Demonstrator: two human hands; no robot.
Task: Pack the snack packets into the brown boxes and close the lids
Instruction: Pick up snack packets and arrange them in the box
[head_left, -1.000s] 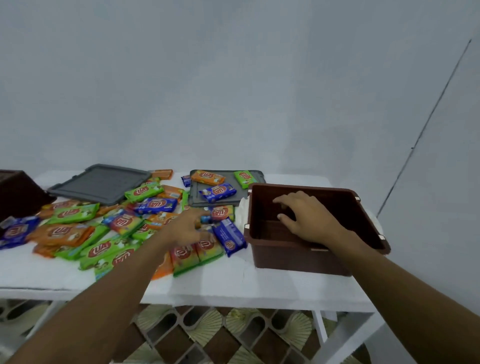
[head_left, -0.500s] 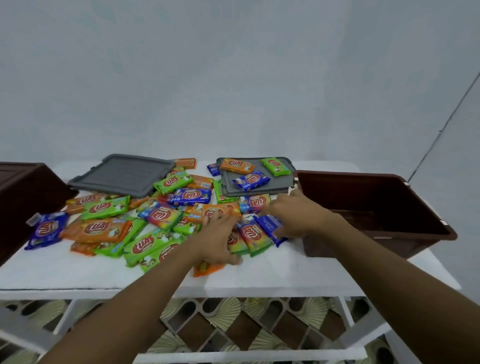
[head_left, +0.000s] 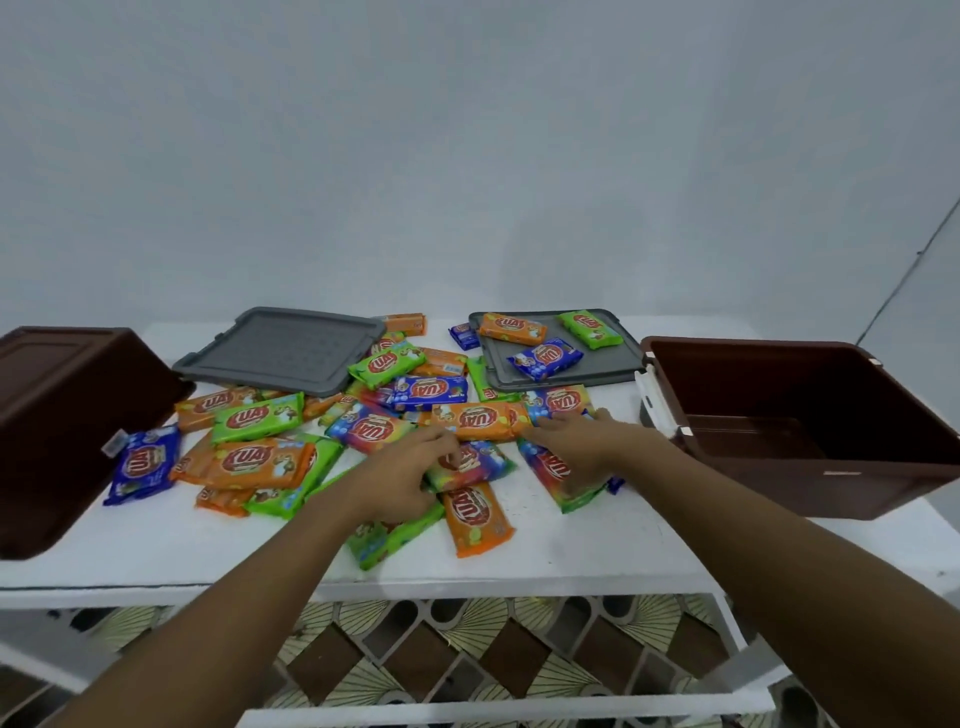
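Two brown boxes are standing open at either end of the white table, and two grey lids are lying at the back, the right one carrying three packets. Roughly two dozen glossy snack packets in orange, green, blue and rainbow wrappers are lying heaped between the boxes. Your left hand is curling its fingers over a rainbow packet, seemingly pinching it, while your right hand is pressing flat on the packets beside it.
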